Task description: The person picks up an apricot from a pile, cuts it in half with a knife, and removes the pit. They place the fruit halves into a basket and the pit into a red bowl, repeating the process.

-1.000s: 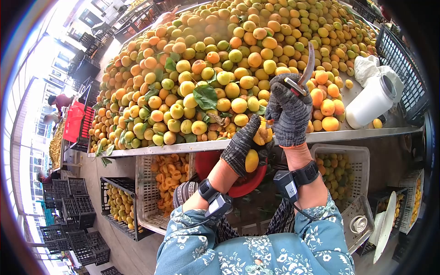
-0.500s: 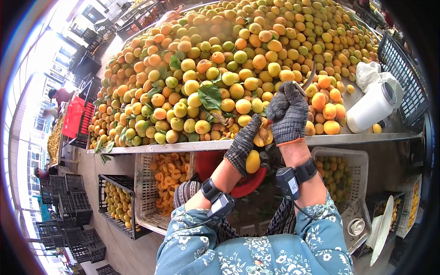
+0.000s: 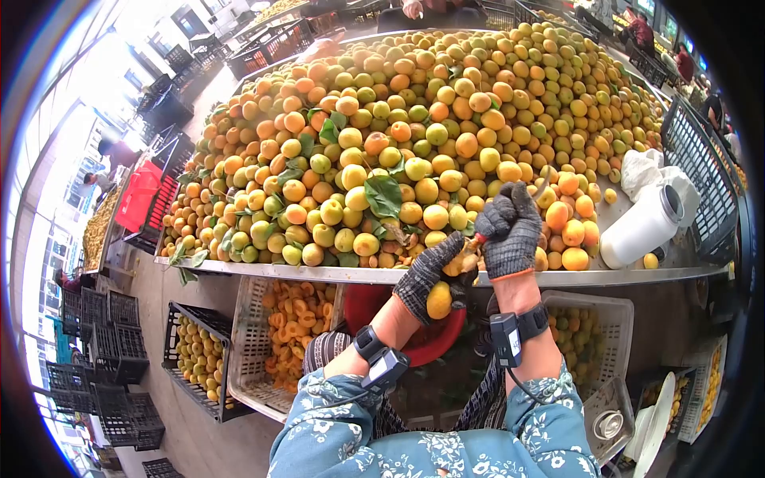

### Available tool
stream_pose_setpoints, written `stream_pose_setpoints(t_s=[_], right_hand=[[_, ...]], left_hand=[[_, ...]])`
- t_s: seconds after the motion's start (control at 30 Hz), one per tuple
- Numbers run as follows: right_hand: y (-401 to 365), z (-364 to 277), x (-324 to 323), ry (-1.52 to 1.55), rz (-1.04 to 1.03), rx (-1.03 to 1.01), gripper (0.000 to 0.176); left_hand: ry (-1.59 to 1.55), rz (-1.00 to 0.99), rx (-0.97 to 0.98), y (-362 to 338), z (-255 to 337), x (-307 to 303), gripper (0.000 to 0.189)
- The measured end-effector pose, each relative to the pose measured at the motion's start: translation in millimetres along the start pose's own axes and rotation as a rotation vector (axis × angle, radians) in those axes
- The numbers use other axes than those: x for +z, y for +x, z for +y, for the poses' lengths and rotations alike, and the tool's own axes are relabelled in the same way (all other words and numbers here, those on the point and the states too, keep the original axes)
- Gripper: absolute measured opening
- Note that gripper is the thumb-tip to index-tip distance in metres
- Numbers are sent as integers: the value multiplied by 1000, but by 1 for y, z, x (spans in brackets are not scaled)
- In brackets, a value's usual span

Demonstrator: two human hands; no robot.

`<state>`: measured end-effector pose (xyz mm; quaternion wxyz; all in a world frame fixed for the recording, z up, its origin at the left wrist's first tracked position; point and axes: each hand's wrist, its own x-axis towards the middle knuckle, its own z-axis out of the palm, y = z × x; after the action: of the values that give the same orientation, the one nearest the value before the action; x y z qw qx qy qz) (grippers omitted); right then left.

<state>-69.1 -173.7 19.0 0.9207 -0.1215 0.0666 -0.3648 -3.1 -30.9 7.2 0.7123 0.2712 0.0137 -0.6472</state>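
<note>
Plainly, a blade working close to gloved fingers

The left hand (image 3: 430, 275), in a dark knitted glove, is closed around a yellow apricot (image 3: 439, 300) in its palm. Its fingers (image 3: 446, 253) pinch a second, browner fruit (image 3: 460, 261) just in front of the worktop's edge. The right hand (image 3: 510, 231), gloved alike, is clenched on a small knife (image 3: 481, 237). Only the knife's reddish end shows clearly, right against the browner fruit.

With the knife this near the left fingertips, a slip on wet flesh could nick the glove. Holding two fruits at once, the left hand could also lose the apricot, which might fall into the red bowl (image 3: 430, 338) below or past it to the floor. A nudge from a wrist might start the sloping heap (image 3: 414, 119) rolling over the edge.

The steel worktop (image 3: 319, 273) carries that heap, with green leaves among it, and a white jar (image 3: 641, 227) lying at the right. Under it stand white crates (image 3: 259, 319) of cut fruit. Black crates (image 3: 119, 374) are stacked on the floor at the left. Other people are at the far end.
</note>
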Motion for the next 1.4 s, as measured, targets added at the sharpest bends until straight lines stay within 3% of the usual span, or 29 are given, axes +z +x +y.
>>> stream_pose_setpoints(t_s=[0.1,0.2,0.23,0.27,0.3,0.37,0.43,0.5,0.57,0.6,0.63,0.7,0.73,0.77,0.87,0.9,0.97,1.03,1.1,1.13,1.17,1.23,1.27,1.3,1.37,1.4], right_hand=[[-12,-7,18,-143,-20,-13,17],[-10,6,9,-471,-10,-204,10],[-12,11,10,-598,-16,-194,18],[-14,15,13,-684,11,-181,18],[-15,17,17,-772,33,-167,18],[-14,19,15,-765,13,-131,15],[-19,30,21,-1051,-94,-129,20],[-30,27,32,-1401,-33,-121,28],[-24,28,20,-1419,-33,-182,22],[-16,28,3,-1419,-40,-231,17],[-8,27,-7,-1384,-57,-239,14],[-14,18,9,-1243,62,-158,11],[-12,13,5,-1191,36,-175,12],[-13,7,8,-1191,33,-171,12],[-14,-6,11,-1468,155,-7,27],[-11,-6,4,-1463,146,-5,27],[-5,-6,-9,-1857,94,-111,32],[-8,-7,-5,-1600,143,-158,31],[0,-12,-12,-1515,167,-311,24],[-11,-12,10,-1281,207,-279,16],[-14,-11,14,-1274,201,-286,16],[-16,-13,19,-1066,313,-237,9],[-17,-14,20,-1056,323,-230,9],[-19,-14,21,-1055,319,-237,9],[-20,-12,22,-870,330,-262,11],[-14,-10,11,-941,293,-316,20]], left_hand=[[59,-28,168,3,10,-7,17],[67,-77,172,7,21,-11,20],[36,-106,147,6,24,-8,21],[93,4,203,7,22,-2,22],[52,-53,222,9,24,1,16],[-9,66,274,15,25,8,15],[-21,80,301,16,29,12,16],[-38,97,319,19,30,10,17],[62,87,426,28,29,-6,19],[476,97,745,43,29,-27,19],[476,101,741,40,31,-26,19],[312,142,469,18,46,-12,19],[352,136,418,1,54,-3,30],[244,216,542,3,60,-3,30],[410,198,508,-46,96,-20,29],[402,239,540,-61,105,-31,29],[384,316,606,-91,118,-52,29],[380,429,668,-122,123,-63,30],[498,674,763,-145,134,-103,27],[563,817,717,-156,143,-114,24],[819,940,733,-161,165,-163,27],[1604,1379,708,-169,169,-170,42],[1521,1294,746,-169,169,-151,53],[1224,1034,978,-161,170,-152,45],[1079,697,1050,-136,157,-100,36],[1129,649,1019,-116,154,-87,31]])
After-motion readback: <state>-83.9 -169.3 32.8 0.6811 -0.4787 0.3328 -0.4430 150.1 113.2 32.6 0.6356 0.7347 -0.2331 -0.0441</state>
